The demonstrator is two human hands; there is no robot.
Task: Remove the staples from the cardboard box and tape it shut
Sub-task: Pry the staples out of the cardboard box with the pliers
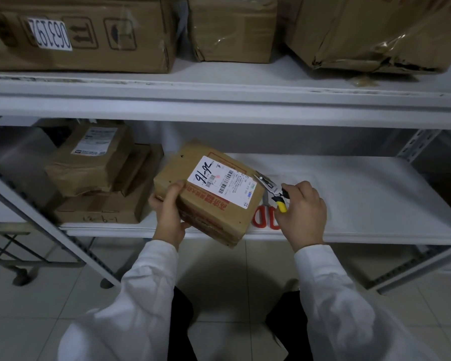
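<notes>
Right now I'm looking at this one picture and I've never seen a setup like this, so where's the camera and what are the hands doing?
There is no robot here. The camera sits on a person's head, looking forward and down at their own two hands in white sleeves. The left hand grips a small cardboard box with a white label, tilted at the front edge of a grey shelf. The right hand holds pliers with yellow-and-black handles, tips pointing toward the box's right edge. Red-handled scissors lie on the shelf beside the box. More parcels are stacked to the left.
</notes>
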